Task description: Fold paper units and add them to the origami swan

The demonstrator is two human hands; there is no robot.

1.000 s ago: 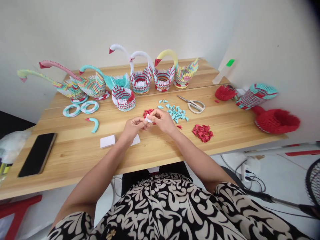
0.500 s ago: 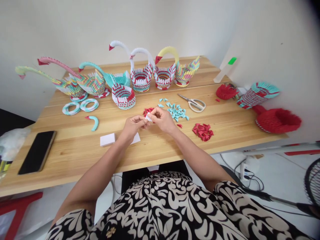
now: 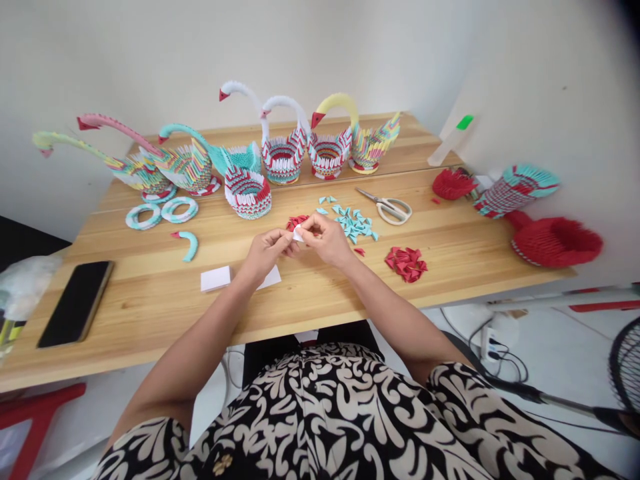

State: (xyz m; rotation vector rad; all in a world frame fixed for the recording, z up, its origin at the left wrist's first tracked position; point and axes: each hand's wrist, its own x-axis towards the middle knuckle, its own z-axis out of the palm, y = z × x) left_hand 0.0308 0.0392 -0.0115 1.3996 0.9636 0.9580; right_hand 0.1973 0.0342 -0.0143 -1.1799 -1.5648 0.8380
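Observation:
Between my left hand [image 3: 270, 252] and my right hand [image 3: 325, 239] is a small folded piece of white paper [image 3: 298, 233], pinched by the fingertips of both. The two hands meet above the middle of the wooden table [image 3: 320, 287]. Just behind the fingers lies a pile of red folded paper pieces [image 3: 296, 222], partly covered by them. Light blue folded pieces [image 3: 355, 223] are scattered beyond my right hand. A stack of white paper slips [image 3: 216, 279] rests left of my left forearm, and a loose white slip [image 3: 271, 277] lies partly under the left wrist.
Folded-paper swans [image 3: 285, 157] stand along the back. Scissors [image 3: 387, 205] and a second red pile [image 3: 406, 264] lie at right, near red paper models [image 3: 555, 241]. Two paper rings [image 3: 179, 210], a blue curved neck [image 3: 189, 247] and a phone [image 3: 76, 303] are at left.
The white paper has turned slightly between my fingertips and shows a little less of its face. Both hands stay in nearly the same place.

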